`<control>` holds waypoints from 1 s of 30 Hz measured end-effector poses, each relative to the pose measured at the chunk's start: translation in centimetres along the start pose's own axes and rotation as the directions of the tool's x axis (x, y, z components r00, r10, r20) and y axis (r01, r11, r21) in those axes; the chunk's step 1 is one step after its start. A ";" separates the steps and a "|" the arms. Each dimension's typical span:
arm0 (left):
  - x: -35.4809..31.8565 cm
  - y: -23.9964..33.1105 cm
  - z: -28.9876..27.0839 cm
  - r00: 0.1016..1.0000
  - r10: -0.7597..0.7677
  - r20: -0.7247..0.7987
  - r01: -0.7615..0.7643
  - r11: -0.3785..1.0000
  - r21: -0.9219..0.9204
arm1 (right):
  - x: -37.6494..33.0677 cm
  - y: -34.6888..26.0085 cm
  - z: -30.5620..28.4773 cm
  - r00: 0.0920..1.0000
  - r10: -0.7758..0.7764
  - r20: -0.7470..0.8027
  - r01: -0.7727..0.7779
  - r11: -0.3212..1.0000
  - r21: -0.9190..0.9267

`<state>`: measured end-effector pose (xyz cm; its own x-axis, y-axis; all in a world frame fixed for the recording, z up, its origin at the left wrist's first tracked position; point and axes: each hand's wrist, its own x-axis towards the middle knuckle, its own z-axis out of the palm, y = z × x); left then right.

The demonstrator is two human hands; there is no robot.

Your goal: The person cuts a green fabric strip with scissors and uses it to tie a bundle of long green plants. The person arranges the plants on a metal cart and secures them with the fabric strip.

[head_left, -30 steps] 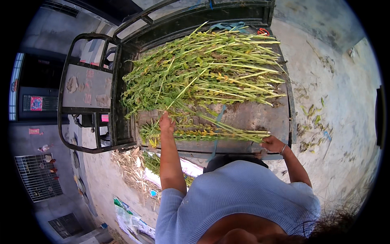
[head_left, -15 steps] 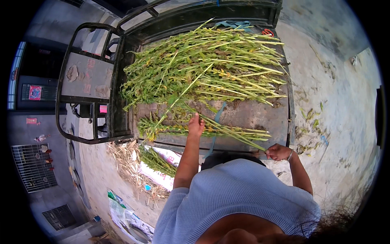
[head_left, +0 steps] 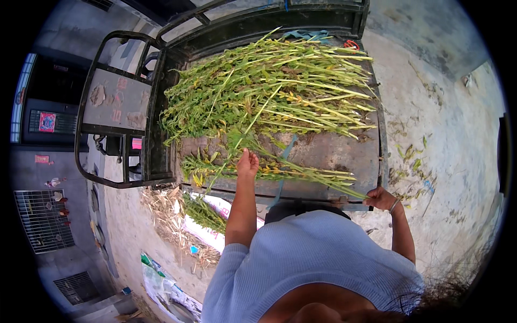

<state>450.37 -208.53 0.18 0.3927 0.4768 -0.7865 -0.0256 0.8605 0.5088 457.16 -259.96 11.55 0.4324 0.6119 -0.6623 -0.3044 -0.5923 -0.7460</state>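
In my right hand [head_left: 381,199], out past the cart bed's right edge, the bare cut end of a long green plant stalk [head_left: 351,190] is gripped between closed fingers. The stalk slants up and left over the bed toward its leafy top. My left hand [head_left: 247,163] is closed on that leafy part, though the exact grip is partly hidden. Beneath the held stalk lies a small bundle of leafy stalks [head_left: 307,174] along the bed's near edge. A large pile of similar stalks [head_left: 269,86] covers the far part, leaves to the left, cut ends to the right.
The dark metal cart bed [head_left: 323,151] has a tubular frame [head_left: 82,129] at its left. A blue strap [head_left: 285,161] crosses the bed. Dry husks [head_left: 161,215] and a white sack with greenery [head_left: 215,242] lie on the ground left. Fallen leaves [head_left: 412,167] litter the concrete right.
My right hand has moved a little right with the stalk's end. My left hand has shifted left toward the leafy top, so my hands are farther apart.
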 end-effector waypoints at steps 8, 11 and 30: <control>-1.2 6.3 4.0 0.971 0.234 -0.043 -0.225 0.963 0.148 | -4.2 1.1 -0.4 0.995 0.099 -0.022 -0.100 0.993 -0.061; -1.4 11.4 2.9 0.929 0.359 0.095 -0.358 0.933 -0.021 | -4.1 0.5 -0.2 1.000 0.014 -0.026 -0.013 1.000 0.024; -4.5 2.2 -12.7 0.990 0.126 -0.062 -0.135 0.976 -0.169 | 2.5 -2.9 3.0 0.943 -0.331 0.028 0.329 0.917 -0.227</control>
<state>436.87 -206.48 0.38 0.3287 0.5918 -0.7360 -0.2334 0.8060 0.5439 456.60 -255.15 11.90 0.4850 0.7879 -0.3794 0.0560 -0.4610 -0.8856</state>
